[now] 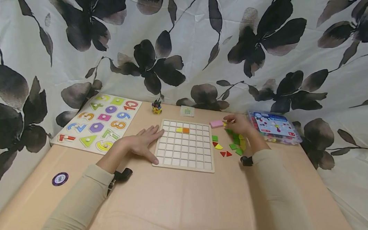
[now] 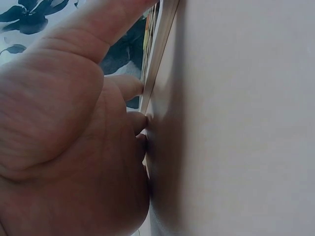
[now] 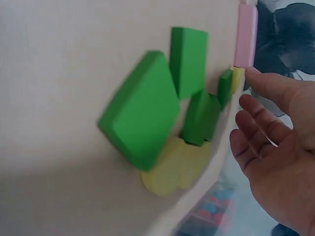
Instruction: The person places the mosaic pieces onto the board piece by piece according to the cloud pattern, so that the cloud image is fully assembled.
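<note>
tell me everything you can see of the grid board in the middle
The grid board looks wooden, pale and roughly square, with a thin plain border and dark lines marking out small squares. It lies flat on the table. Toward its far side sit a yellow piece and, right beside it, an orange square. The left hand touches its left edge, thumb at the near corner.

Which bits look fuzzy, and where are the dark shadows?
Left wrist view: a soft dark shadow lies on the table beside the left hand; right wrist view: the box near the bottom edge looks fuzzy, and the big green diamond is a little soft; head view: a faint shadow lies beside the right sleeve.
</note>
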`<action>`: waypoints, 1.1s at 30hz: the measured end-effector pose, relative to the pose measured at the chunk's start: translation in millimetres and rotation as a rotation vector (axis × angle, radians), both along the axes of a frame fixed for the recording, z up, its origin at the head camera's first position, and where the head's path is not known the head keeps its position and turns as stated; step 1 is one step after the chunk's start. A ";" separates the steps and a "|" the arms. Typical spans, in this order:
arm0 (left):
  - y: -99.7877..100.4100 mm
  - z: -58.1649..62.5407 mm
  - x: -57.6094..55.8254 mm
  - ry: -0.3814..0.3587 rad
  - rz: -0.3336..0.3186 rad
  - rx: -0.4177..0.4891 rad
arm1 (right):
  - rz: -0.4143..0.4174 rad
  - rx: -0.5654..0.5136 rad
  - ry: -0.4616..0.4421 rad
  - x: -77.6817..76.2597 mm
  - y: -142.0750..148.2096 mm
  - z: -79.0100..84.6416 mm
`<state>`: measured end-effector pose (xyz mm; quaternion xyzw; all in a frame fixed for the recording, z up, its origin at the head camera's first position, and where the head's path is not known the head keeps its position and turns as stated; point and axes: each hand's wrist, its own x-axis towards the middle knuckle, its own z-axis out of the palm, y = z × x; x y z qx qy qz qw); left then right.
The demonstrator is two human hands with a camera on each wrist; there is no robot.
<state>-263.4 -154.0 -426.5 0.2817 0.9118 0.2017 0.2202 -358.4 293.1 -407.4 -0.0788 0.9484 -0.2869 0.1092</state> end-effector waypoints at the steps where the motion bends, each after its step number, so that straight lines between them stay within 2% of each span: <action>1: 0.1 -0.2 0.0 0.000 0.000 0.002 | -0.007 -0.014 -0.013 -0.6 -0.3 -1.9; 11: -0.3 -1.3 0.3 0.001 0.006 0.011 | -0.025 0.010 -0.007 -1.5 -2.7 -7.8; 20: -0.4 -0.7 0.1 0.005 0.008 0.010 | -0.055 0.027 -0.006 1.0 2.7 -5.2; 25: 0.3 0.1 0.7 0.004 0.003 0.012 | -0.072 0.010 0.029 2.1 4.6 0.3; 30: 0.8 3.9 1.7 0.002 -0.003 0.020 | -0.012 -0.064 0.126 4.9 -9.1 14.0; 33: 0.9 3.4 1.4 0.005 0.000 0.017 | 0.065 -0.136 0.169 10.7 -30.2 22.7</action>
